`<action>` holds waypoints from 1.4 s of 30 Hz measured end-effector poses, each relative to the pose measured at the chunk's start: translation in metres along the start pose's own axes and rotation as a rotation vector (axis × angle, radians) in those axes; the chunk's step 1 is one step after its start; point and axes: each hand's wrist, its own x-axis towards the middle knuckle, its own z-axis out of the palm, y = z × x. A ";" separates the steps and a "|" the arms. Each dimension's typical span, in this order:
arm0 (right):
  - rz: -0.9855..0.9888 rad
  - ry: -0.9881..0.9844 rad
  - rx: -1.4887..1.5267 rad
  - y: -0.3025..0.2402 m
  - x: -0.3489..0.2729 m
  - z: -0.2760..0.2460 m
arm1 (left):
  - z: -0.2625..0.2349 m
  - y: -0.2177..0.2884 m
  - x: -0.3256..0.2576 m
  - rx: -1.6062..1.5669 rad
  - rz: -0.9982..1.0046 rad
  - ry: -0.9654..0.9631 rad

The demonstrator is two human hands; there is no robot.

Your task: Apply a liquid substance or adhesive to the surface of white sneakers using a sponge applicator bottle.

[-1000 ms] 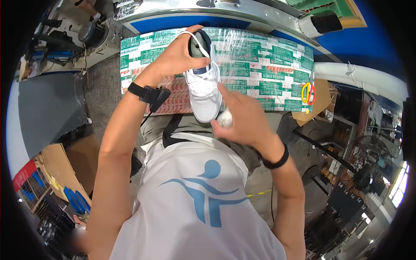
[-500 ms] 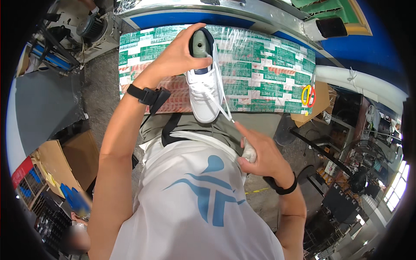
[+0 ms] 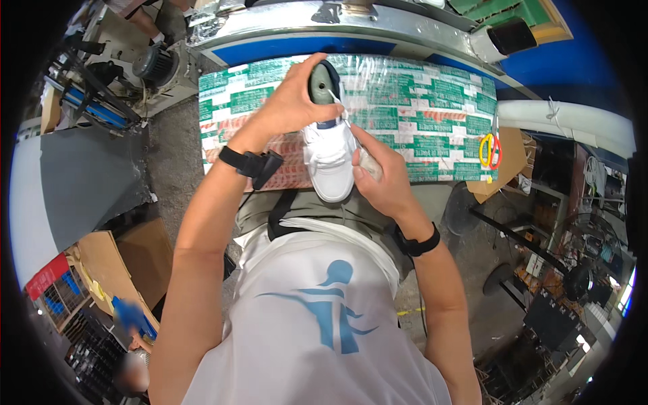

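A white lace-up shoe (image 3: 332, 179) with a dark lining lies on the taped tabletop, toe toward me. A grey-green shoe last (image 3: 322, 84) fills its opening. My left hand (image 3: 297, 101) is wrapped around the heel end, fingers at the far side and thumb across the opening near the tongue. At the shoe's right side, my right hand (image 3: 386, 179) is closed around a stubby whitish handle (image 3: 370, 165); whatever is fixed to that handle cannot be made out. Its index finger points at the upper lace holes, and a white lace (image 3: 343, 108) runs beside the collar there.
The tabletop (image 3: 418, 135) is covered with green and white printed tape under clear film. Scissors (image 3: 491, 151) with yellow and red handles lie at its right edge, beside cardboard (image 3: 511, 165). A metal-edged machine frame (image 3: 297, 30) runs behind. Cardboard boxes (image 3: 115, 263) stand left.
My right hand has come up and in from beside my waist to the shoe's upper lace holes. The lace end stretched toward it no longer shows. My left hand still grips the heel.
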 end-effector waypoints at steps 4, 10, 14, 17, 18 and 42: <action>-0.236 0.040 -0.257 0.007 -0.008 -0.002 | 0.009 0.001 -0.005 -0.057 0.017 0.004; -0.359 0.068 -0.622 -0.019 -0.044 0.009 | 0.026 0.000 -0.011 -0.061 0.126 0.023; -0.202 -0.048 -0.450 -0.029 -0.059 0.004 | 0.024 0.013 -0.018 -0.075 0.075 0.019; -0.243 -0.010 -0.512 -0.022 -0.069 -0.003 | 0.031 0.000 -0.006 -0.078 0.126 0.018; -0.246 -0.019 -0.535 -0.028 -0.077 -0.007 | 0.039 0.005 -0.004 -0.058 0.183 0.014; -0.366 0.162 -0.453 -0.013 -0.009 0.080 | 0.019 0.010 0.002 0.142 -0.045 0.023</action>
